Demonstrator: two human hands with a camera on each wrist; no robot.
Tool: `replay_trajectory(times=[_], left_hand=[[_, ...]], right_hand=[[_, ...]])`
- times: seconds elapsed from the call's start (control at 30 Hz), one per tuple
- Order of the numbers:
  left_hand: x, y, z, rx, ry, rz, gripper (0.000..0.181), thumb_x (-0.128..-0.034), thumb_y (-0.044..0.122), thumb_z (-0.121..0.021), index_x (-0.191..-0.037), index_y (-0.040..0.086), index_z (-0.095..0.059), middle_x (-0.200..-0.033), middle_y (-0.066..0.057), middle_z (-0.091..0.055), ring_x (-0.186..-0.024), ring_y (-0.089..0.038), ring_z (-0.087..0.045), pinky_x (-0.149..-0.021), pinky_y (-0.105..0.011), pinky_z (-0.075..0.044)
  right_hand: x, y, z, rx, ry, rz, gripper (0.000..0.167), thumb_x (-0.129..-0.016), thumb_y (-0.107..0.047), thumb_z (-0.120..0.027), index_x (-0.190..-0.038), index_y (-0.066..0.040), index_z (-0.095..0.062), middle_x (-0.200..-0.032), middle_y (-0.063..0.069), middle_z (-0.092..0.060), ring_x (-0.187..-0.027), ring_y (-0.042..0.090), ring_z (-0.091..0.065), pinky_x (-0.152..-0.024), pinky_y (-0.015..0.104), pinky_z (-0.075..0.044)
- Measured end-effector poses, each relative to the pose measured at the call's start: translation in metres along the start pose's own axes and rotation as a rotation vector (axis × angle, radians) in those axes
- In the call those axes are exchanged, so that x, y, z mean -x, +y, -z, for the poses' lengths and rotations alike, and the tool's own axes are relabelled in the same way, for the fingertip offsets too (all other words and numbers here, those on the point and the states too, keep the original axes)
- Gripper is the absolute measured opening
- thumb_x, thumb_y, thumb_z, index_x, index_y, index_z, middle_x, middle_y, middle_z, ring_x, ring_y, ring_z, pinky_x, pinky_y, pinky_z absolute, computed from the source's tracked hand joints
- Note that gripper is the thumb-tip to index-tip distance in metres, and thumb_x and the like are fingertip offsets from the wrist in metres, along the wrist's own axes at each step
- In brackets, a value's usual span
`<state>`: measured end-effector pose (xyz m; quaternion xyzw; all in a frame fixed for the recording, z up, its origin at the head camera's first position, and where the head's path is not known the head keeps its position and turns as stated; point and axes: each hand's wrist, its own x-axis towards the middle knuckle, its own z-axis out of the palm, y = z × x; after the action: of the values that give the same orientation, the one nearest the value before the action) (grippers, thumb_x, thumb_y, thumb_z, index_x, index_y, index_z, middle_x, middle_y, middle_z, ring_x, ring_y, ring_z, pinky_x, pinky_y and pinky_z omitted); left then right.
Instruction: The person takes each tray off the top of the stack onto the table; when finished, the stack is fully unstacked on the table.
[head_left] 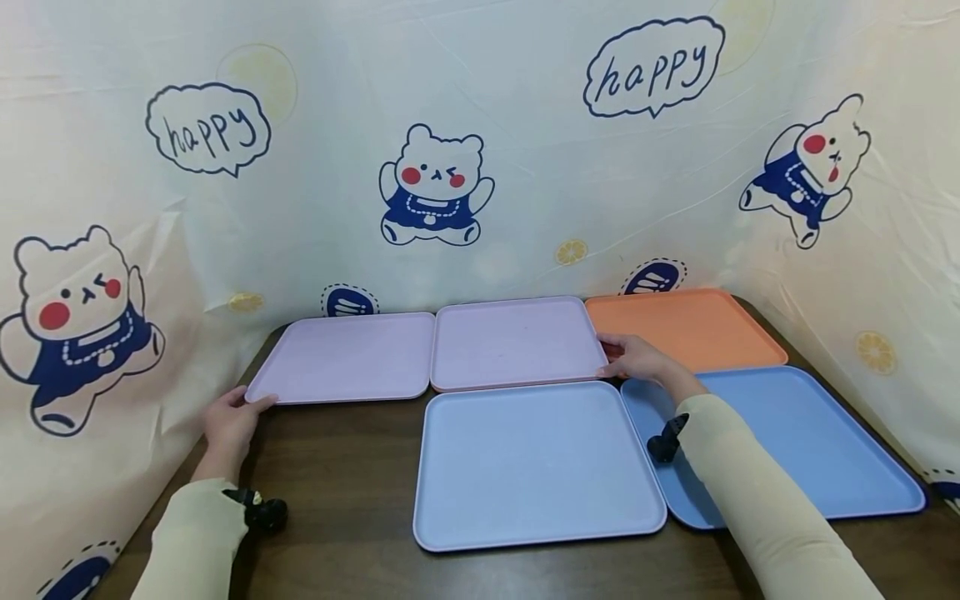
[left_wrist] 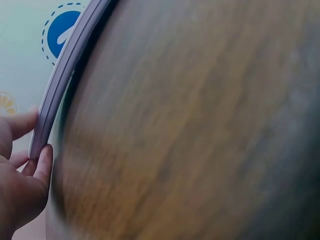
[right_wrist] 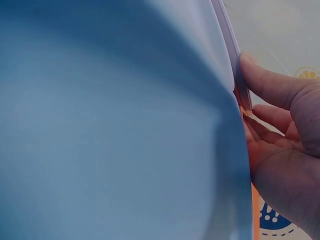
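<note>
Two lilac trays lie side by side at the back, the left one [head_left: 345, 357] and the middle one [head_left: 517, 343]. My left hand [head_left: 231, 427] pinches the front left corner of the left lilac tray; in the left wrist view, thumb and fingers of the hand [left_wrist: 25, 180] are on either side of the tray's edge [left_wrist: 55, 95]. My right hand [head_left: 641, 360] holds the right edge of the middle lilac tray near its front corner. In the right wrist view, the hand's [right_wrist: 285, 130] thumb presses the lilac edge [right_wrist: 232, 45], fingers beneath.
An orange tray [head_left: 678, 329] lies at the back right. A light blue tray [head_left: 536, 467] is at front centre, and a darker blue tray [head_left: 817, 442] lies at the right, under my right forearm. A printed curtain [head_left: 517, 167] hangs behind the brown table [head_left: 337, 500].
</note>
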<state>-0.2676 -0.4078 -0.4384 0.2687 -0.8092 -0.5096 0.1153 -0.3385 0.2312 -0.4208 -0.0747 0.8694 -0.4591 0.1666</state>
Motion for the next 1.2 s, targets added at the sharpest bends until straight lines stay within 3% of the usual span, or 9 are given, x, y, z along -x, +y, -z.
replay_trajectory(times=[0.23,0.53,0.93,1.2], left_hand=[[0.003,0.002,-0.002,-0.141,-0.04,-0.09,0.088,-0.0858,0.03,-0.074,-0.147,-0.01,-0.026,-0.15,-0.031,-0.026,-0.14,-0.041,-0.022,-0.113,-0.049,-0.022],[0.003,0.002,-0.003,-0.211,-0.055,-0.101,0.087,-0.0862,0.031,-0.074,-0.146,-0.012,-0.027,-0.148,-0.034,-0.027,-0.137,-0.045,-0.026,-0.111,-0.052,-0.025],[0.007,0.006,-0.002,-0.201,-0.05,-0.069,0.081,-0.0879,0.033,-0.072,-0.146,-0.008,-0.033,-0.148,-0.031,-0.031,-0.135,-0.045,-0.031,-0.109,-0.054,-0.029],[0.011,0.016,0.0,-0.128,-0.016,-0.072,0.076,-0.0895,0.036,-0.069,-0.147,-0.002,-0.036,-0.147,-0.026,-0.038,-0.133,-0.039,-0.037,-0.106,-0.051,-0.034]], right_hand=[[-0.001,0.0,0.0,-0.004,-0.01,-0.002,0.084,-0.087,-0.012,-0.073,-0.154,-0.004,-0.022,-0.151,0.022,-0.033,-0.135,0.038,-0.033,-0.108,0.052,-0.033],[-0.003,0.005,0.001,0.025,0.003,0.002,0.084,-0.087,-0.016,-0.075,-0.154,-0.005,-0.024,-0.151,0.021,-0.034,-0.135,0.037,-0.034,-0.108,0.052,-0.032],[-0.003,0.004,0.0,0.036,0.011,0.006,0.083,-0.087,-0.015,-0.074,-0.154,-0.006,-0.025,-0.151,0.02,-0.034,-0.135,0.036,-0.034,-0.109,0.05,-0.032],[-0.002,0.003,0.0,0.037,0.015,-0.002,0.084,-0.087,-0.016,-0.074,-0.153,-0.005,-0.024,-0.151,0.022,-0.033,-0.135,0.038,-0.034,-0.109,0.052,-0.032]])
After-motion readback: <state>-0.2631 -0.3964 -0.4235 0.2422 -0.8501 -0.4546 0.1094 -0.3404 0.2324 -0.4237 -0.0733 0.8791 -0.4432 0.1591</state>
